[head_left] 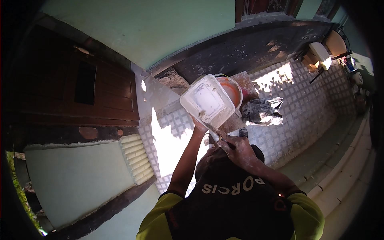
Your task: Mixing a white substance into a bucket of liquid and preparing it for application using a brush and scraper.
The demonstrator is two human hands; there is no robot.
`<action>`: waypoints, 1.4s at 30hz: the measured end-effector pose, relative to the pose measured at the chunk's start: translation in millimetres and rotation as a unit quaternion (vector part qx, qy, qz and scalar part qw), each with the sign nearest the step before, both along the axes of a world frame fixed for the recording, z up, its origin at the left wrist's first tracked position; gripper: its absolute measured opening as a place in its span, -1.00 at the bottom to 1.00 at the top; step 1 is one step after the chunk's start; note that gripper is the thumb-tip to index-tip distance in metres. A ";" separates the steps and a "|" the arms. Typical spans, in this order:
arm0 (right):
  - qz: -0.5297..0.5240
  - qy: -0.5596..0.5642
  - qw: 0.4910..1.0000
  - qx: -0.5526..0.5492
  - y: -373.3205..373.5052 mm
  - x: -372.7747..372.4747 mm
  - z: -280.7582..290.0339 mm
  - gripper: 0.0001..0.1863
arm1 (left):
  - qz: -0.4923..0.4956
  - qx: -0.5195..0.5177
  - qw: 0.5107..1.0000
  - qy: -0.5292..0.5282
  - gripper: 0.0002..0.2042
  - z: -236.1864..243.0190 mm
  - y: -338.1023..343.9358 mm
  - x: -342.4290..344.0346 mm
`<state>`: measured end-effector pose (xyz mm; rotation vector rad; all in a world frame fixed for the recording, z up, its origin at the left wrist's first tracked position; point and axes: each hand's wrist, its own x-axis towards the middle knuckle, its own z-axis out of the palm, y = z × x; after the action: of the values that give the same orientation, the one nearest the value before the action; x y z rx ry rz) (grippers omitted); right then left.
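Note:
My left hand (199, 124) grips a square white plastic container (208, 96) by its near left side, holding it tilted with pale residue inside. My right hand (238, 150) is closed on a putty knife (218, 134), whose blade reaches to the container's near rim. Behind the container sits an orange-and-white bucket (236, 92) on a stained brown board (250, 82). To its right a crumpled dark-and-silver sack (262, 112) lies on the tiled floor (304, 112).
A brown wooden door (114, 88) is on the left, beside pale green walls (72, 172). A dark wall base (240, 52) runs along the back. A chair (336, 42) with pale blocks (318, 52) and some containers stand at the right, above curved steps (336, 168).

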<state>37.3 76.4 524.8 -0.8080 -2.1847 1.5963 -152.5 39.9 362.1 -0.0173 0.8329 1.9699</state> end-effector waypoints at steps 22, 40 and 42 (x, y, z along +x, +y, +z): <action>0.049 0.019 0.997 -0.053 37.4 -6.6 12.0 -0.66 | -0.044 0.022 0.994 0.100 -0.26 18.2 4.1 46.7; 0.062 0.047 0.993 0.085 42.3 -19.0 -27.9 -0.66 | -0.040 0.166 0.981 -0.090 -0.11 65.1 4.2 -0.5; 0.064 0.036 0.993 0.089 40.5 -21.4 -31.4 -0.66 | -0.014 0.112 0.990 -0.090 -0.14 62.6 9.2 -0.2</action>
<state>15.9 116.8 493.4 -0.5605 -2.3264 1.4371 -152.7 49.2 424.7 -0.0496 0.4904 1.9910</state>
